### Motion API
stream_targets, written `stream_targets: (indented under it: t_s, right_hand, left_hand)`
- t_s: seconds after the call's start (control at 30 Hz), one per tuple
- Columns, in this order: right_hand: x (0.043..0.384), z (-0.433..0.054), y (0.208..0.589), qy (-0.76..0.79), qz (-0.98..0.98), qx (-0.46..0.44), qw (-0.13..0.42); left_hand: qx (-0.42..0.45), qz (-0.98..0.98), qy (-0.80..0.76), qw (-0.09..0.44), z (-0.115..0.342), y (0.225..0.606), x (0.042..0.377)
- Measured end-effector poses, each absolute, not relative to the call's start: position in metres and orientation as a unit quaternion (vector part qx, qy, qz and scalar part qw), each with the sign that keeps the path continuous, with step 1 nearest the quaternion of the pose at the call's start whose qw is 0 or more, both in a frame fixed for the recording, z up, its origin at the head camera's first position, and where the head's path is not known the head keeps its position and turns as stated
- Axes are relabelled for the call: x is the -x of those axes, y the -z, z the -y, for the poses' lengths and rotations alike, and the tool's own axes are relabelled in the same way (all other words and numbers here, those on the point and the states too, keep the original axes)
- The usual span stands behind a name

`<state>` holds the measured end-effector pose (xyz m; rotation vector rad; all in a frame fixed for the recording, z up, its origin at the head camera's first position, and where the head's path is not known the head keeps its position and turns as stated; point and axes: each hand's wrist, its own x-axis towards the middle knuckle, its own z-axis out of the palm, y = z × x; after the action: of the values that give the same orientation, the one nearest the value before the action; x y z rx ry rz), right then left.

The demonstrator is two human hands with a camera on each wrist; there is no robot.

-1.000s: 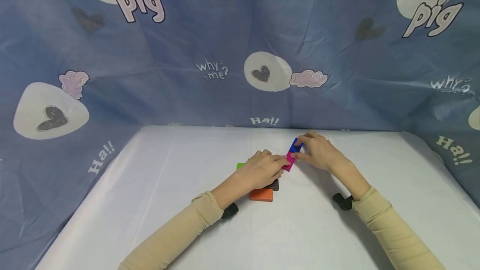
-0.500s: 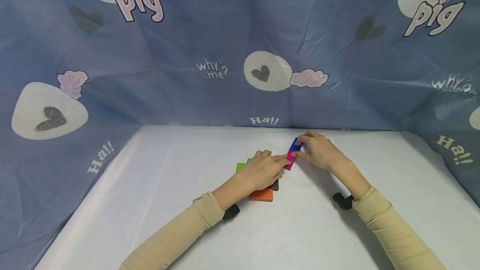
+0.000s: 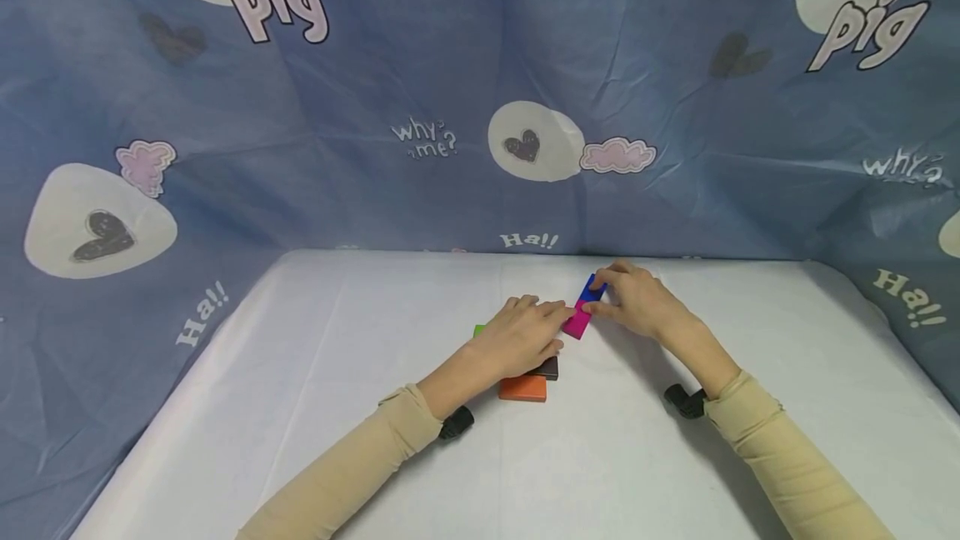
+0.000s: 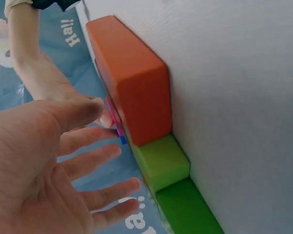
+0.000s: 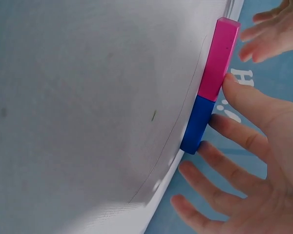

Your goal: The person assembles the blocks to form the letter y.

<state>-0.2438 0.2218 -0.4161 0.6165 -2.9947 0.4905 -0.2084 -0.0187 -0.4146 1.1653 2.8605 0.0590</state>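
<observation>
Left of the pink block [image 5: 219, 61], the spread left hand [image 3: 519, 338] half-hides a black block [image 3: 551, 368]; the outstretched right hand [image 3: 637, 300] touches the blue block [image 5: 197, 125].

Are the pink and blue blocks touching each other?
Touching: the right wrist view shows the pink block meeting the blue block end to end, no gap.

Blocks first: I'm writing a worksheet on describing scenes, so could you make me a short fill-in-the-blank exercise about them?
1. The pink block and the blue block lie end to ____.
2. In the right wrist view, the thumb of the right hand is at the side of the ____ block.
3. In the left wrist view, the light green block shows between the dark green block and the ____ block.
4. In the head view, the black block is partly hidden by the ____ hand.

Missing words: end; pink; orange; left.
</observation>
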Motion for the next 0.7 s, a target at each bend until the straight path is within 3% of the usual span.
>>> stream_targets:
  t_s: [0.33,0.7]
  right_hand:
    - [0.244,-0.221,0.418,-0.164,0.964,-0.206,0.025]
    - [0.245,-0.223,0.417,-0.17,0.965,-0.199,0.016]
  left_hand:
    - [-0.374,-0.925,-0.05,0.052,0.046,0.409,0.2]
    - [-0.383,-0.917,-0.107,0.033,0.082,0.414,0.204]
